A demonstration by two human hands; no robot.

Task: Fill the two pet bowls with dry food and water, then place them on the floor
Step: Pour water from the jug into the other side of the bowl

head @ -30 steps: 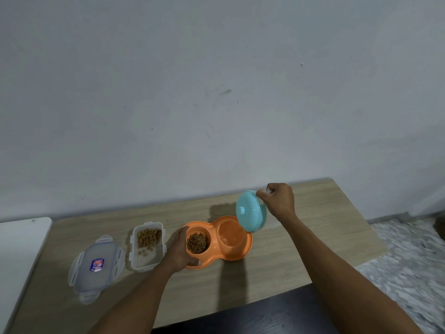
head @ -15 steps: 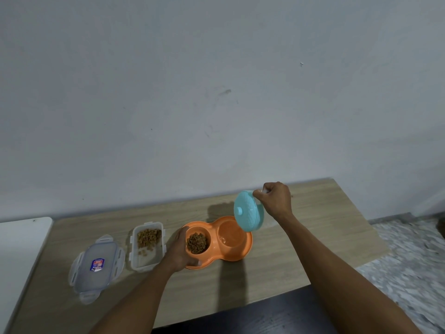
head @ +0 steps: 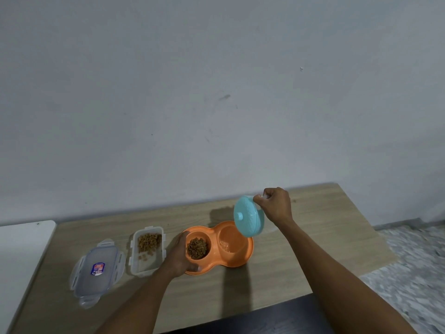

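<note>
the left hand (head: pixel 179 255) clamps the orange double bowl (head: pixel 248 256) at its 9 o'clock rim, the right hand (head: pixel 277 204), fingers curled, grips a tipped teal jug (head: pixel 246 216) at 1 o'clock

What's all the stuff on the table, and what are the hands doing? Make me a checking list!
Surface: light wooden table.
Job's things: orange double bowl on the table, with dry food in its left cup; the right cup shows only a faint glint, so water is unclear. Teal container tilted above the right cup. Clear box with some food in it, its lid lying beside it.
Clutter: nothing seen.
Grips: left hand grips the bowl's left end; right hand holds the teal container.
Cables: nothing seen.
Surroundings: grey wall, speckled floor, white surface at left.
</note>
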